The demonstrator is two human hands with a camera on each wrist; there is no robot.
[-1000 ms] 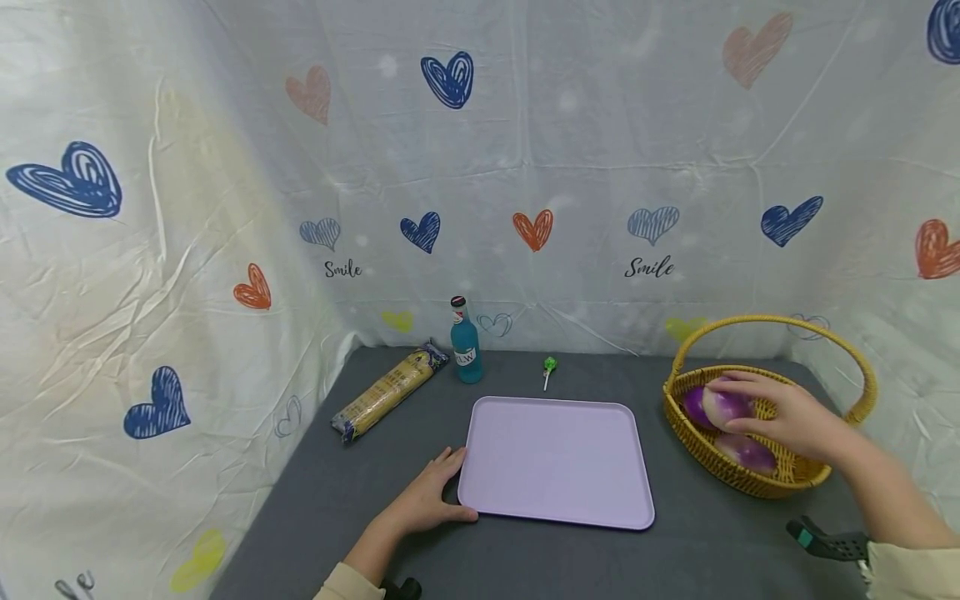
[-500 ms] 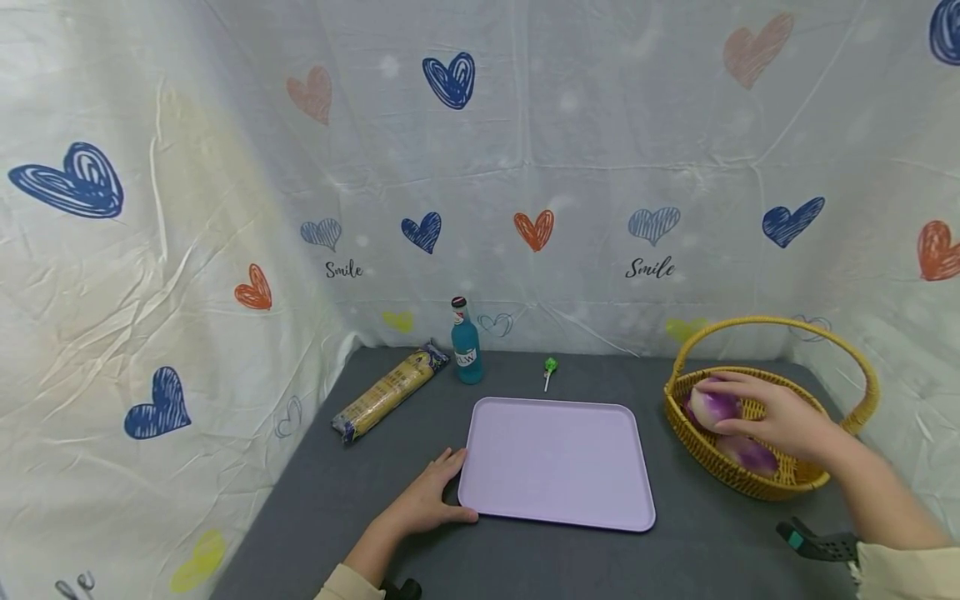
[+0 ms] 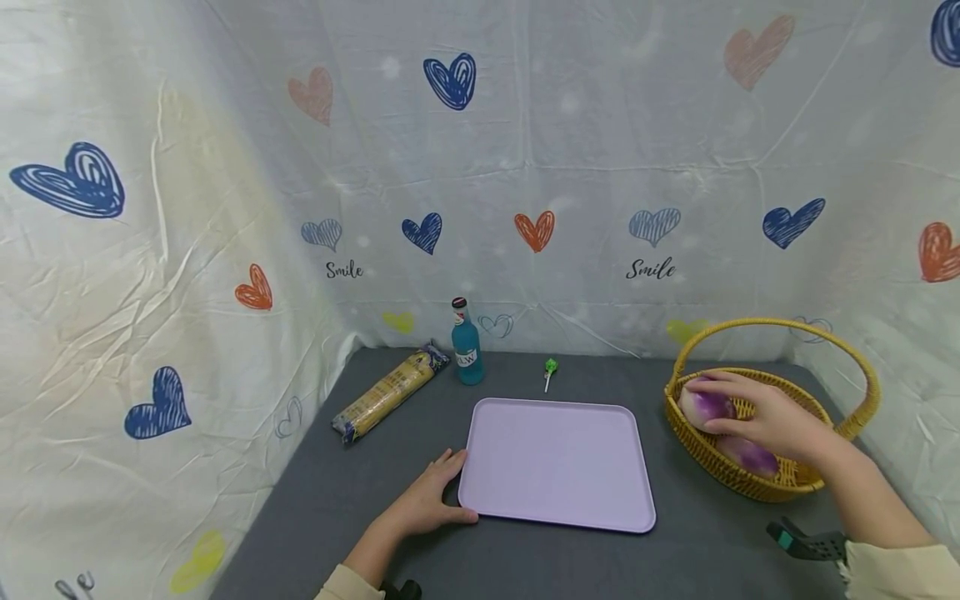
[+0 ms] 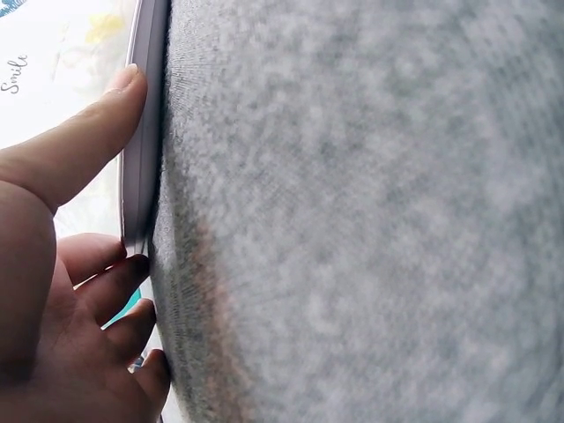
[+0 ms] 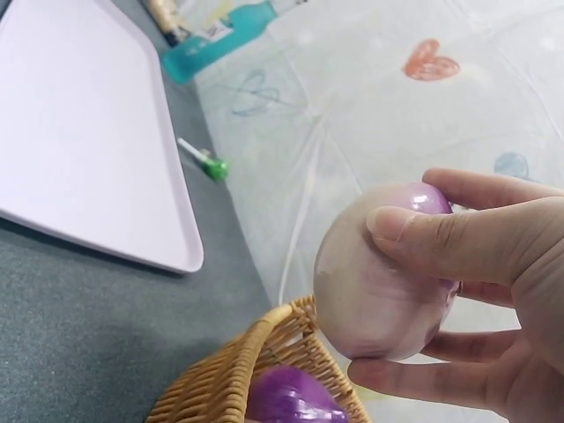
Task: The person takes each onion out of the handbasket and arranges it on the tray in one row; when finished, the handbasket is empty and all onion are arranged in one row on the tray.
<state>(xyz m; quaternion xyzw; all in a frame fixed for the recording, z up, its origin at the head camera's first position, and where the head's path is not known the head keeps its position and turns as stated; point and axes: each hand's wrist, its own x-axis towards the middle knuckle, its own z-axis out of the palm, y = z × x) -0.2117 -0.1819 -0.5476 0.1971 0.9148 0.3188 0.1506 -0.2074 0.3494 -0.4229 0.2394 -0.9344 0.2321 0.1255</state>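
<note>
Above the left side of a wicker basket (image 3: 780,490), my right hand (image 3: 776,421) holds a purple-and-white onion (image 5: 379,291). In the right wrist view the thumb lies across its pale side and the fingers go round behind it. Another onion (image 3: 750,457) lies in the basket under my hand; a third, seen there earlier, is now hidden in the head view. My left hand (image 3: 427,496) holds the near-left corner of a lilac tray (image 3: 555,462). Its thumb (image 4: 115,115) is on the front rim and its fingers are by the left edge.
A yellow packet of noodles (image 3: 390,393) lies at the back left, beside an upright blue bottle (image 3: 467,350). Behind the tray is a green lollipop (image 3: 551,367). The basket's tall handle (image 3: 776,319) arches over my right hand. A heart-print curtain (image 3: 585,167) hangs behind the grey table.
My right hand and the onion have shifted left over the basket, covering the onion behind. My left hand and the tray have stayed put.
</note>
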